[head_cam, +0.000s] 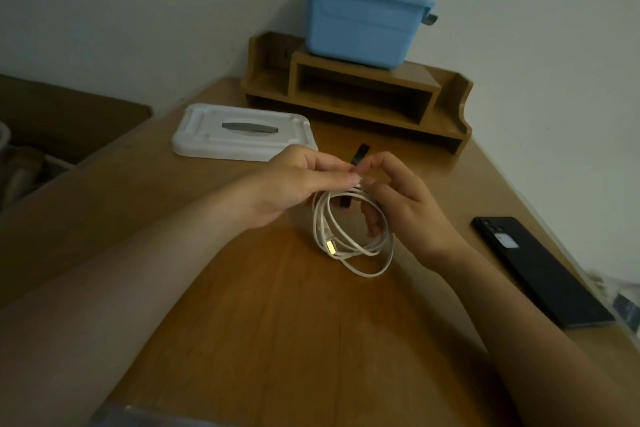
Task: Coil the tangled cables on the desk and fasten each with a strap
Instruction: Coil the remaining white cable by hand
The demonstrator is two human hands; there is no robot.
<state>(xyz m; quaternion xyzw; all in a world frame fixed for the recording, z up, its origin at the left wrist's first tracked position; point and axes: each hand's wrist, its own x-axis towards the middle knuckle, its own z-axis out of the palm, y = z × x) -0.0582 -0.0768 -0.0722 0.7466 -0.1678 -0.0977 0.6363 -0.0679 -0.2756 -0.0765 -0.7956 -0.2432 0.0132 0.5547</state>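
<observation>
A wooden desk [277, 340] is filling most of the view, with a wooden shelf unit [363, 94] sitting at its far edge and carrying a blue bin [363, 28]. A white lid [214, 139] is lying in front of the shelf, and a black phone [540, 271] is resting near the desk's right edge. Above the middle of the desk, the left hand [294, 184] is pinching the top of the coiled white cable [353, 246], while the right hand [412, 208] is pinching the black strap [358, 155] that is crossing the bundle there. One strap end is sticking up and the other is hanging inside the loop. The loops are hanging loose and uneven, with the gold plug [330, 248] dangling low. If the left pinch is easing as the strap is pulled round, the turns are likely to spring apart or one may be missed.
</observation>
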